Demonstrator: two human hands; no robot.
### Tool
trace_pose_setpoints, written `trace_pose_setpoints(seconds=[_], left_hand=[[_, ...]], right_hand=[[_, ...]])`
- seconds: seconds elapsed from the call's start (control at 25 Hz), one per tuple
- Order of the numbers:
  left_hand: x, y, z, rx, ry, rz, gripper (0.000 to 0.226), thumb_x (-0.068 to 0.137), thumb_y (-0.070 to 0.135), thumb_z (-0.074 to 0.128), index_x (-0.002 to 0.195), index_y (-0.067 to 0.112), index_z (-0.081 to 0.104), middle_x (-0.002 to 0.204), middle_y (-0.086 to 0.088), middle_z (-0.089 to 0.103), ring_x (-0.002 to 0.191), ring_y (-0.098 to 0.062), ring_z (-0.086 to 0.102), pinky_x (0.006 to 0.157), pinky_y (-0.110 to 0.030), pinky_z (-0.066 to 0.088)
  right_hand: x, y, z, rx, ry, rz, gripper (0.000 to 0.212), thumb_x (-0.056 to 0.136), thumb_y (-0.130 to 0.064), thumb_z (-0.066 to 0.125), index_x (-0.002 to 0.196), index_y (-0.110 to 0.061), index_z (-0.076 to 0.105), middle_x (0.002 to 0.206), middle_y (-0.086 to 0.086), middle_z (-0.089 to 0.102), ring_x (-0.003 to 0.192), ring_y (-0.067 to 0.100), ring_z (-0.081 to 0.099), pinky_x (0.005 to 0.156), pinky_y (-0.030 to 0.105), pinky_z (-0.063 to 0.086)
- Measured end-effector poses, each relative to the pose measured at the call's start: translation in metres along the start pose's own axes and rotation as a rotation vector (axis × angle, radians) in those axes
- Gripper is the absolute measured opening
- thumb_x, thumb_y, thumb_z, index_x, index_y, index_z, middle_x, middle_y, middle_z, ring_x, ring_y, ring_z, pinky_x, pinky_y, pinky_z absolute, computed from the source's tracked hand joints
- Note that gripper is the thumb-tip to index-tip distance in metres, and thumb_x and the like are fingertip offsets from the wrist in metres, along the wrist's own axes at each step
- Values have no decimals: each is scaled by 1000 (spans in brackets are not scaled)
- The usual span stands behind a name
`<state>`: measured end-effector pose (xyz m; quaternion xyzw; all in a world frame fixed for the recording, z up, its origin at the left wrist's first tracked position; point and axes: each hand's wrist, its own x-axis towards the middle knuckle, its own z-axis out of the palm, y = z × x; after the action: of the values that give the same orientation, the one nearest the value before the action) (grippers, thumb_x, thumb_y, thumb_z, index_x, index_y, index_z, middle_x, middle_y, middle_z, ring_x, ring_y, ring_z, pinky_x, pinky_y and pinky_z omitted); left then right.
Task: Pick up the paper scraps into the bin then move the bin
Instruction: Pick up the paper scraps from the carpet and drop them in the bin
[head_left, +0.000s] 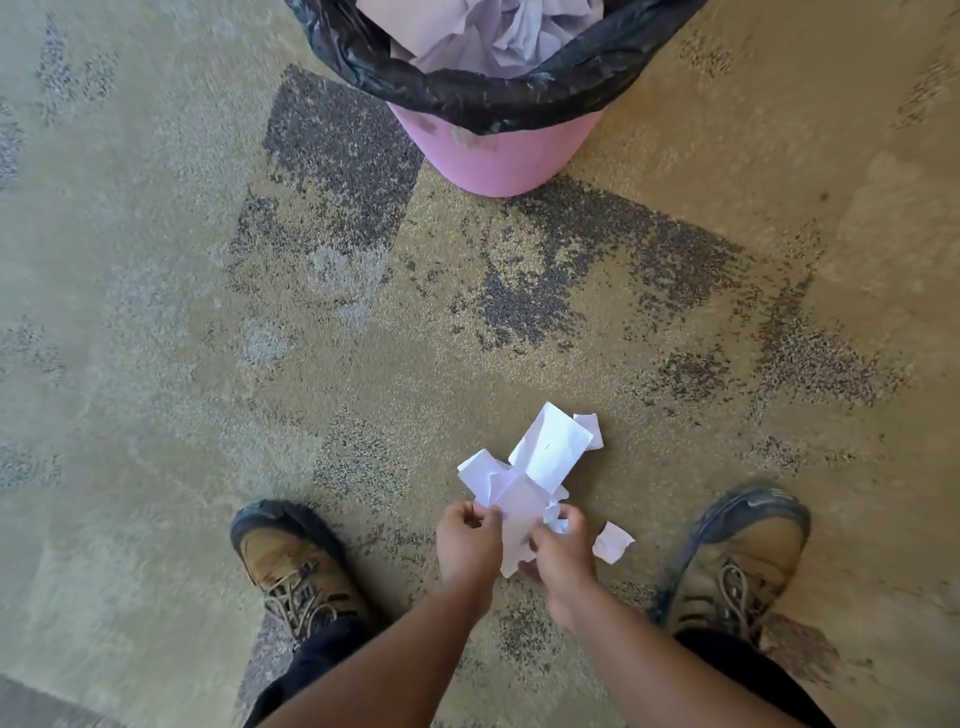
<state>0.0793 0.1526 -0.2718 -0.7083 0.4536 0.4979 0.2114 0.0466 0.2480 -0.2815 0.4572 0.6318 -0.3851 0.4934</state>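
Observation:
A pink bin (493, 161) with a black liner (498, 88) stands on the carpet at the top of the head view, crumpled paper inside it. Low in the middle, a bunch of white paper scraps (535, 467) is gathered between both hands. My left hand (465, 545) pinches the left side of the bunch. My right hand (563, 558) grips its lower right part. One small scrap (613, 541) lies loose on the carpet just right of my right hand. Another small piece (592, 423) shows at the bunch's upper right; whether it is held or on the floor is unclear.
Patterned tan and grey carpet (208, 312) covers the floor. My two brown boots stand on either side of the hands, the left boot (291, 561) and the right boot (737, 561). Open carpet lies between the scraps and the bin.

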Motion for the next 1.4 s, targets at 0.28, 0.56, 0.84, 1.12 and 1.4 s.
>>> trace_pose_setpoints(seconds=[0.28,0.56,0.84,1.12,1.4], left_hand=[[10,13,-8,-78,-167,65,35,88,28,64,119,23,49,108,-12,69,87,-27,72,65,-36,56],[10,25,-11,245,-126,230,47,80,32,85,108,21,49,116,1,39,85,-14,63,77,-33,54],[15,23,-15,181,-113,240,21,90,15,74,103,13,57,98,-3,74,84,-15,72,68,-33,57],[5,28,-21,178,-128,266,11,95,16,71,87,11,64,78,-8,71,66,-22,67,53,-27,50],[7,38,-28,90,-171,259,21,100,31,63,95,13,71,85,-14,76,73,-27,71,60,-35,54]], right_hand=[[2,-9,9,37,-57,30,27,93,-25,69,112,-28,51,108,3,72,96,25,74,83,50,63],[4,-18,14,32,-143,38,28,92,-36,70,112,-25,53,84,-1,65,77,13,62,68,34,58],[2,-14,20,-27,-110,-87,31,90,-28,71,116,-31,56,106,-7,73,95,16,71,86,43,60],[-10,-16,15,-100,-3,-208,30,91,-24,69,116,-26,53,112,-5,68,99,16,68,88,36,57],[-23,-30,10,-25,-14,-312,35,93,-26,69,123,-27,52,117,-6,61,101,10,62,80,25,50]])
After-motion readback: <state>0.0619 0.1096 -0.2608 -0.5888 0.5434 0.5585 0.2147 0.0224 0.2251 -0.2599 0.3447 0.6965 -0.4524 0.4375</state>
